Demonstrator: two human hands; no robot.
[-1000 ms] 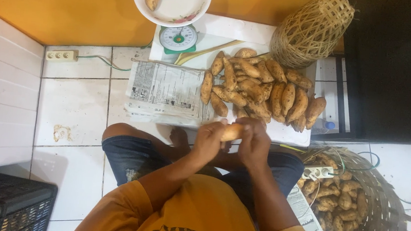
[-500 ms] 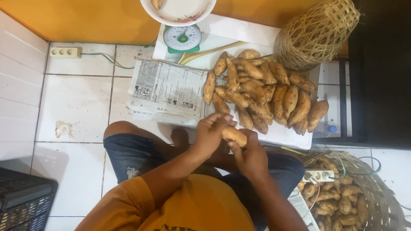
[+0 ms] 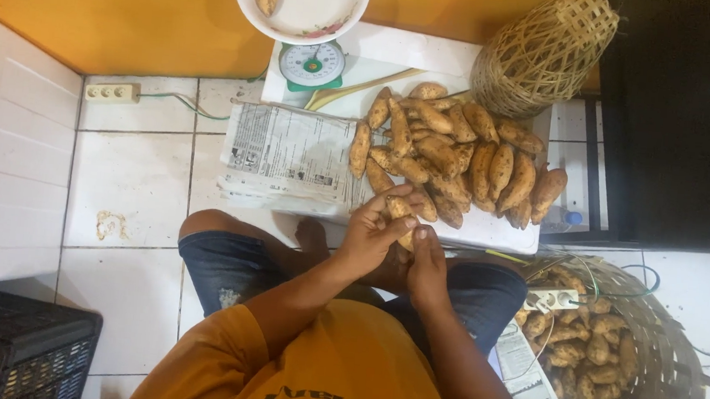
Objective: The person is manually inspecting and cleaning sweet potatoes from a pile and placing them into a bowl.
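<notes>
Brown sweet potato (image 3: 401, 212), a moment ago held level between both palms, now stands tilted; left hand (image 3: 373, 235) closed around it, right hand (image 3: 427, 261) fingertips pressing its lower end, near the white board (image 3: 497, 233) front edge

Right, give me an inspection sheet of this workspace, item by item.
Surface: white tiled floor, with a white board laid on it.
Job's things: one sweet potato held in both hands; a pile of sweet potatoes on the board.
Clutter: newspaper, dial scale with a white bowl holding one tuber, small woven basket, large woven basket of tubers, black crate.
Grippers: left hand and right hand both closed on the sweet potato, fingers wrapped round it.
Cables: power strip with green lead; second strip over the large basket.
Surroundings: orange wall, dark cabinet.
</notes>
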